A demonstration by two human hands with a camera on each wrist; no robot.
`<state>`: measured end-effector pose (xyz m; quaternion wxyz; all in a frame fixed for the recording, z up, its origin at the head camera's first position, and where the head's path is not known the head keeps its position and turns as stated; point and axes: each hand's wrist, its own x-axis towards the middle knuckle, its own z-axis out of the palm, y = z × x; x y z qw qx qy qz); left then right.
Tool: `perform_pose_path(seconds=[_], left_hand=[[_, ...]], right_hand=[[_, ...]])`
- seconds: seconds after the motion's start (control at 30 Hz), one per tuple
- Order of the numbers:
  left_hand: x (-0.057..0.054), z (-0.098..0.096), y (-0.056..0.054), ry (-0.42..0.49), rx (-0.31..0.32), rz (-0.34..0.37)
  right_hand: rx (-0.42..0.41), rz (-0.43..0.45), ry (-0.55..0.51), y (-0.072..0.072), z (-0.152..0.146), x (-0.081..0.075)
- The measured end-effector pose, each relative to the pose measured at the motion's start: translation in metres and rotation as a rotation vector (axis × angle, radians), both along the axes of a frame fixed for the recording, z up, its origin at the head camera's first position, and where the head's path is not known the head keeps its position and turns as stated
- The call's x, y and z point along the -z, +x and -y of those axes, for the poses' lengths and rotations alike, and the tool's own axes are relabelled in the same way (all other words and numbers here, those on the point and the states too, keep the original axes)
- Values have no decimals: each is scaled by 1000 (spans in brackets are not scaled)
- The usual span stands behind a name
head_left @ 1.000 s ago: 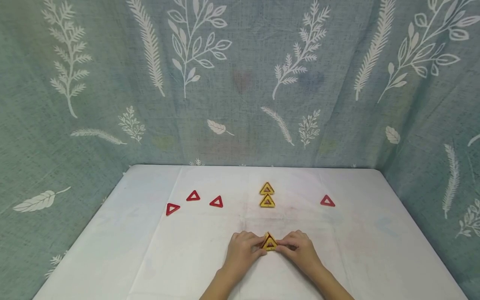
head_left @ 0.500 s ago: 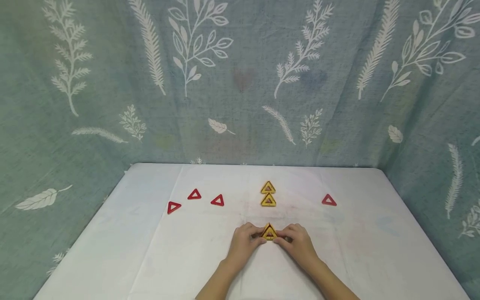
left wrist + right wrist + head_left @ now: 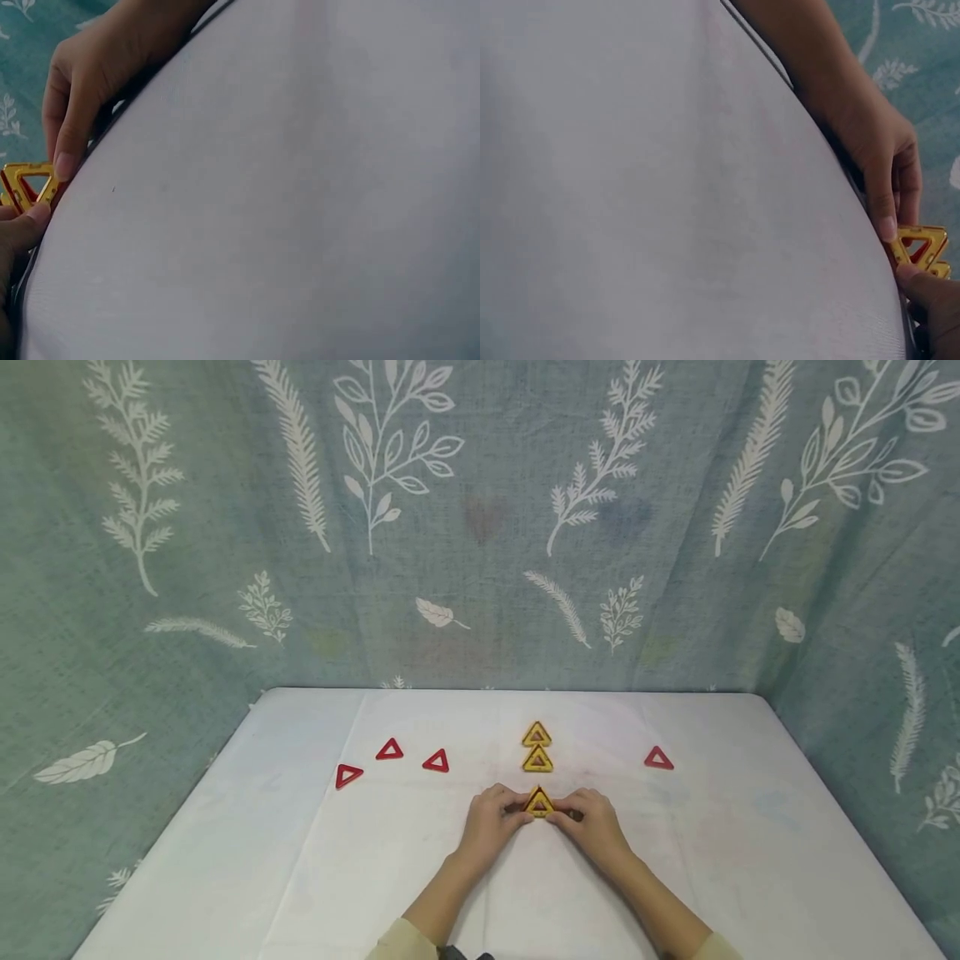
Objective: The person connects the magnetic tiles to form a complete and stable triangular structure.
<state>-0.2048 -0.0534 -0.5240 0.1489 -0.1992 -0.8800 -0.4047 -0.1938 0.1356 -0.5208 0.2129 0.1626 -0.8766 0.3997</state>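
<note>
My left hand (image 3: 486,827) and right hand (image 3: 591,828) together pinch a small assembly of triangular magnetic tiles (image 3: 539,814) between thumbs and fingers, one hand at each side. The assembly's front is an open yellow triangle, and red shows behind it. In the left wrist view this tile assembly (image 3: 31,168) is at the left edge; in the right wrist view the same tiles (image 3: 925,232) sit at the right edge. Just beyond stands a yellow triangular piece (image 3: 537,769), with another yellow triangular piece (image 3: 536,744) directly behind it. Fingers hide the held assembly's side corners.
Three red triangles lie left of centre: the leftmost red triangle (image 3: 340,777), the back red triangle (image 3: 389,757) and the nearer red triangle (image 3: 435,767). Another red triangle (image 3: 659,765) lies at right. A white-covered table (image 3: 337,877) meets a leaf-patterned curtain (image 3: 480,577).
Both hands have moved forward across the table with the tile assembly, closer to the two yellow pieces. Sleeve cuffs have come into view at the bottom. The loose red triangles stay put.
</note>
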Motion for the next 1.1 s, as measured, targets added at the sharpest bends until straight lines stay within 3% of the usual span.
perform_pose_path(seconds=[0.33,0.57,0.73,0.9,1.1], left_hand=[[-2,-3,-17,-22,-17,41],[-1,-3,-25,-19,-25,66],[-1,1,-26,-21,-38,56],[-3,3,-24,-4,-13,92],[-1,7,-23,-12,-23,61]], right_hand=[[25,72,-10,-15,0,0],[47,68,-22,-22,3,-3],[46,122,-38,-22,8,-3],[52,91,-32,-20,4,0],[55,55,-57,-16,-12,0]])
